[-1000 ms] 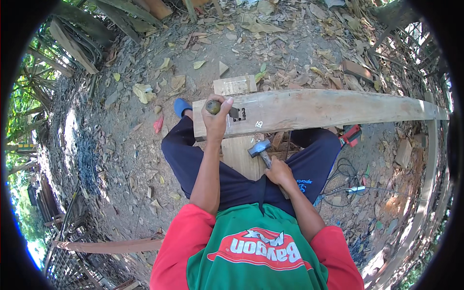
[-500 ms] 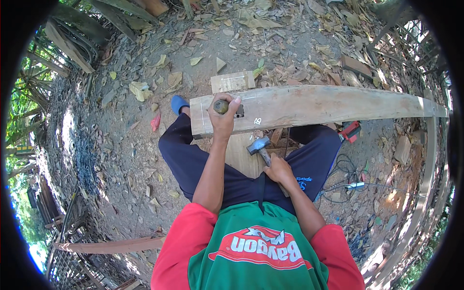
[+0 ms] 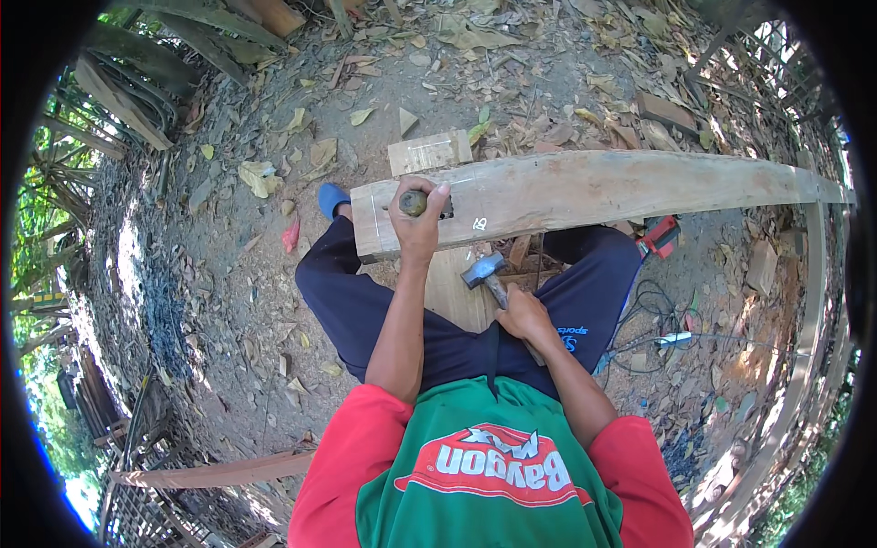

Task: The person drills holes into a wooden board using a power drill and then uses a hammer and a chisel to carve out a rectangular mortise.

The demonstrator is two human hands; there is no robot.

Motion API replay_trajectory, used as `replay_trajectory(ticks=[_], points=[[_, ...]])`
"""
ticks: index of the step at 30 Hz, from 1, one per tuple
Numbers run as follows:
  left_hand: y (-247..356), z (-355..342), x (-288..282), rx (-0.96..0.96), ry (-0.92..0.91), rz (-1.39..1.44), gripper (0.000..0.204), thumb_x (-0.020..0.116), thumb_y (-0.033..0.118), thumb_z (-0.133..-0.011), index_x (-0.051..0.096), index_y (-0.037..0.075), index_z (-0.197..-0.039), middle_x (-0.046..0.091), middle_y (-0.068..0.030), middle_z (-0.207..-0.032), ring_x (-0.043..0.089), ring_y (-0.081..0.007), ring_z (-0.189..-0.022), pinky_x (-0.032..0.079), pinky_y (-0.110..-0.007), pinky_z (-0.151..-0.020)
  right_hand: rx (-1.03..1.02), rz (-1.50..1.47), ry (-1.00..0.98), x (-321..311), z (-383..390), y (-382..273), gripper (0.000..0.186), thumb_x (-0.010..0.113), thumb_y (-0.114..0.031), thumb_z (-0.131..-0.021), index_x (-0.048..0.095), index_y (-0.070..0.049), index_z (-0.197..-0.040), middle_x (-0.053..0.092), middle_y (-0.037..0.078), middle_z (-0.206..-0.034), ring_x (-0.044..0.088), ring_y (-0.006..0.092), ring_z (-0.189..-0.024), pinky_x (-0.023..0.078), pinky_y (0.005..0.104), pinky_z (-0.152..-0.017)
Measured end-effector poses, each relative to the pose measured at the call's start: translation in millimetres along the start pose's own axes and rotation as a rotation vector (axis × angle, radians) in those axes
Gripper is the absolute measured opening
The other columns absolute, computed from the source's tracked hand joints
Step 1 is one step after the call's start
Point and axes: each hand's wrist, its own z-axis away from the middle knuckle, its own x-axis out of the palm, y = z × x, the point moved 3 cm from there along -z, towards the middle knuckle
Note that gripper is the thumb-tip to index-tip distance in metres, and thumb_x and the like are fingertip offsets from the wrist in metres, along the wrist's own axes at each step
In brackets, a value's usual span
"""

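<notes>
A long, curved wooden plank (image 3: pixel 585 187) lies across in front of me, over my legs. Near its left end, my left hand (image 3: pixel 418 228) is closed around an upright chisel (image 3: pixel 413 203), of which mainly the round handle end shows. The blade is hidden below the fist. Just right of that fist is a dark cut hole (image 3: pixel 447 209) in the plank, with pencil lines and a white mark nearby. My right hand (image 3: pixel 526 315) grips the handle of a hammer (image 3: pixel 482 269) over my lap; its blue-grey metal head is apart from the chisel, on the near side of the plank.
A short wood block (image 3: pixel 429 152) sits beyond the plank's left end. To the right lie a red tool (image 3: pixel 660 236), dark cables (image 3: pixel 644 315) and wood offcuts (image 3: pixel 762 268). Another timber (image 3: pixel 215 473) extends at lower left. Dry leaves cover the dirt ground.
The whole view has shifted slightly, with the plank appearing a little higher and farther left. Both hands keep their holds, and the hammer stays low beside the plank.
</notes>
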Motion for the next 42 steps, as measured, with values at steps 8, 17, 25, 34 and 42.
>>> replay_trajectory(ticks=[8,17,25,34,42], points=[[1.2,-0.1,1.2,0.013,0.001,-0.022,0.019,0.072,0.007,-0.086,0.055,0.006,-0.080,0.051,0.0038,-0.073,0.045,-0.0040,-0.066,0.038,-0.021,-0.059,-0.027,-0.006,0.004,1.7,-1.2,2.4,0.038,0.062,-0.020,-0.082,0.053,0.007,-0.108,0.065,0.031,-0.102,0.062,0.0462,-0.102,0.048,0.0515,-0.090],[4.5,0.7,3.2,0.023,-0.019,-0.034,0.019,0.073,0.007,-0.086,0.055,0.006,-0.080,0.051,0.0035,-0.072,0.045,-0.0041,-0.065,0.038,-0.021,-0.059,-0.028,-0.046,0.010,4.8,-3.4,5.5,0.040,0.067,-0.022,-0.081,0.052,0.006,-0.105,0.063,0.033,-0.101,0.060,0.0485,-0.101,0.046,0.0531,-0.087],[-1.8,-2.7,3.5,0.002,-0.011,-0.023,0.019,0.074,0.009,-0.085,0.056,0.006,-0.080,0.051,0.0044,-0.073,0.044,-0.0040,-0.065,0.038,-0.021,-0.060,-0.038,-0.079,-0.015,1.1,-4.5,6.1,0.036,0.062,-0.020,-0.081,0.053,0.006,-0.105,0.066,0.029,-0.092,0.065,0.0427,-0.089,0.051,0.0492,-0.080],[-7.2,-13.0,14.9,-0.087,-0.013,-0.021,0.021,0.075,0.010,-0.085,0.055,0.007,-0.079,0.045,0.0071,-0.070,0.039,-0.0024,-0.064,0.033,-0.022,-0.056,-0.382,-0.633,0.331,-157.0,68.3,-95.4,0.037,0.065,-0.015,-0.081,0.057,0.002,-0.113,0.050,0.003,-0.065,0.049,0.0117,-0.053,0.045,0.0301,-0.054],[-37.9,-11.2,5.7,-0.059,-0.198,0.177,0.029,0.071,0.007,-0.087,0.064,0.000,-0.114,0.069,-0.0065,-0.105,0.063,-0.0136,-0.094,0.051,-0.028,-0.083,-0.651,-0.160,0.597,-143.9,13.5,-135.7,0.033,0.067,-0.015,-0.076,0.058,0.001,-0.105,0.066,0.022,-0.080,0.066,0.0401,-0.074,0.053,0.0414,-0.069]])
